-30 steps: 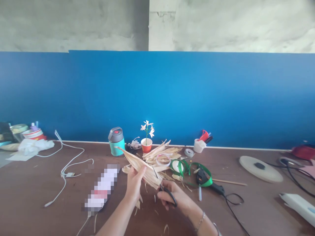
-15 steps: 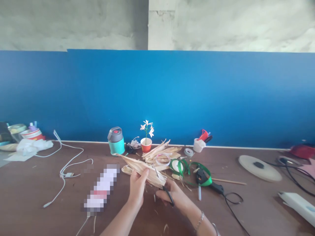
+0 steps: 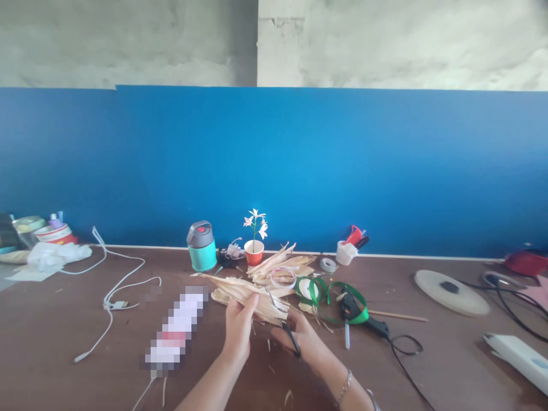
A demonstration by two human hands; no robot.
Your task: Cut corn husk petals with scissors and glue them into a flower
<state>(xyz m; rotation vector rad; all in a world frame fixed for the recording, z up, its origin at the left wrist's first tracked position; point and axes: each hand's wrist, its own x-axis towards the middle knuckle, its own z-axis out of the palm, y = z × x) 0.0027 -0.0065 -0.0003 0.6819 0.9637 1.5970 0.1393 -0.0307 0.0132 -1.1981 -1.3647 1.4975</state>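
Two hands at work here, and the left hand (image 3: 240, 326) has its thumb pressed down on a dried corn husk (image 3: 246, 292), pinching it against fingers tucked mostly out of sight underneath. Over on the other side, the right hand (image 3: 303, 338) is curled around the black handles of the scissors (image 3: 293, 341); which fingers sit inside the loops, I can't tell. A slim grey blade shows across the husk's right end, while the pointed left end reaches out towards the turquoise flask (image 3: 202, 257). So the husk is up between both hands, above the brown table (image 3: 240, 397), with pale scraps scattered below. Just beyond lies a heap of husks (image 3: 274, 265), a whitish ring (image 3: 283, 278) at its near edge, and right beside that the green ribbon (image 3: 317, 291) loops along to a black glue gun (image 3: 351, 309). Behind the heap stands a red-and-white cup (image 3: 254, 258) holding a stem of pale flowers (image 3: 256, 221). Further right, a roll of tape (image 3: 328, 265) rests near a white container (image 3: 346, 253) with red and black handles poking out. And out left, a pixelated oblong (image 3: 176, 328), then tangled white cables (image 3: 112, 297), all backed by a blue partition (image 3: 299, 165).
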